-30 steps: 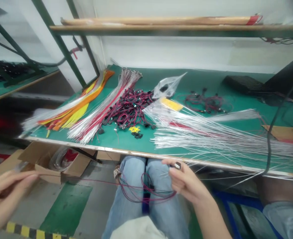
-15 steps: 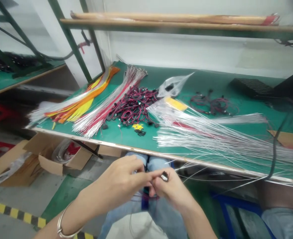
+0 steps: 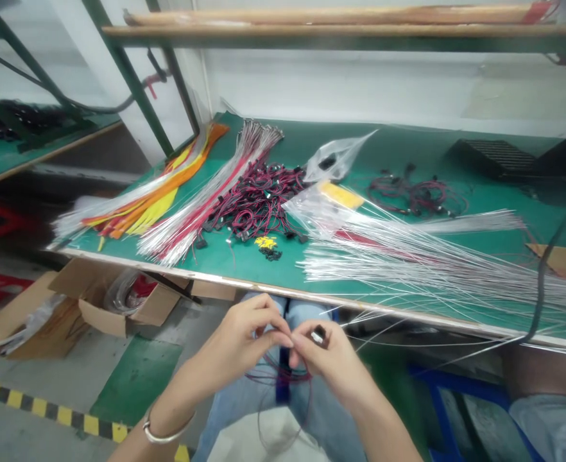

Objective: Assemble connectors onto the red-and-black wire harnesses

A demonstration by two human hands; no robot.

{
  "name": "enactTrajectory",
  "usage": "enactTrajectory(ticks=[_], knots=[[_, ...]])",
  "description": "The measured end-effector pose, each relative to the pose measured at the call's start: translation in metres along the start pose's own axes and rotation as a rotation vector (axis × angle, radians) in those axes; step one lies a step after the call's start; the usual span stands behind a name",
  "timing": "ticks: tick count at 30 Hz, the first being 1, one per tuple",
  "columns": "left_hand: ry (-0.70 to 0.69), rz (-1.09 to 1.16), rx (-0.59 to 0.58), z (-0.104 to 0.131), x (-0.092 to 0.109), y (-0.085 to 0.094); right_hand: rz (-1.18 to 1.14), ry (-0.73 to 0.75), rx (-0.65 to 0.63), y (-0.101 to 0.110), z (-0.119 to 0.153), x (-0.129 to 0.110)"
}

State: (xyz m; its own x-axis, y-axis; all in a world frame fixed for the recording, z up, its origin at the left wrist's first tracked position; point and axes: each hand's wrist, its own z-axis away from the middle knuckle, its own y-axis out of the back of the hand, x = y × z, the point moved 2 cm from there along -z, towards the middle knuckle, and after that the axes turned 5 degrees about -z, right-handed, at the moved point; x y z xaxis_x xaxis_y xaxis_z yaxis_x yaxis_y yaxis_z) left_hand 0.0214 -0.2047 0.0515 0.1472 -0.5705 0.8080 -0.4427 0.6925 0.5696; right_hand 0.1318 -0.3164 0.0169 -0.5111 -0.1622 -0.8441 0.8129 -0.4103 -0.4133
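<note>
Meeting fingertip to fingertip above the lap, left hand point(image 3: 242, 343) with right hand point(image 3: 335, 362). Gripping a small black connector point(image 3: 318, 334) in the right, tucked between curled fingers, just to the right of the meeting point; so nearer to the right hand, across a short gap from the left fingertips. Pinching closed with thumb and finger on the left; can't tell what, if anything, sits in that pinch. Can't read the connector's long axis for sure, too small and partly covered. Showing a pale face or opening against black. Hanging just below both hands, over the jeans point(image 3: 232, 404), loose loops of thin cable point(image 3: 298, 380), in dark and reddish strands, stretching wider side to side than up and down. Looks soft, uneven, a bit blurred. Can't trace either end. Lying ahead on the green bench point(image 3: 215, 260), past the near edge: a tangled heap of similar cables point(image 3: 258, 202), with yellow bits point(image 3: 265, 243) and black bits point(image 3: 270, 254) just in front.
</note>
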Motion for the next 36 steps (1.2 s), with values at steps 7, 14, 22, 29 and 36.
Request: enactTrajectory(ticks=[7, 14, 22, 29, 36], knots=[[0.081, 0.123, 0.337, 0.004, -0.008, -0.024, -0.12, 0.015, 0.102, 0.001, -0.003, 0.005], [0.016, 0.072, 0.319, 0.003, -0.009, -0.028, -0.071, 0.034, 0.173, 0.0, -0.004, 0.001], [0.068, 0.133, 0.054, -0.011, -0.019, -0.021, -0.036, 0.069, 0.184, 0.004, -0.009, 0.004], [0.305, -0.278, 0.314, -0.089, -0.124, 0.019, -0.037, 0.047, 0.206, 0.011, -0.011, 0.006], [0.315, -0.205, 0.252, -0.117, -0.162, 0.027, -0.054, 0.053, 0.24, 0.018, -0.011, 0.005]])
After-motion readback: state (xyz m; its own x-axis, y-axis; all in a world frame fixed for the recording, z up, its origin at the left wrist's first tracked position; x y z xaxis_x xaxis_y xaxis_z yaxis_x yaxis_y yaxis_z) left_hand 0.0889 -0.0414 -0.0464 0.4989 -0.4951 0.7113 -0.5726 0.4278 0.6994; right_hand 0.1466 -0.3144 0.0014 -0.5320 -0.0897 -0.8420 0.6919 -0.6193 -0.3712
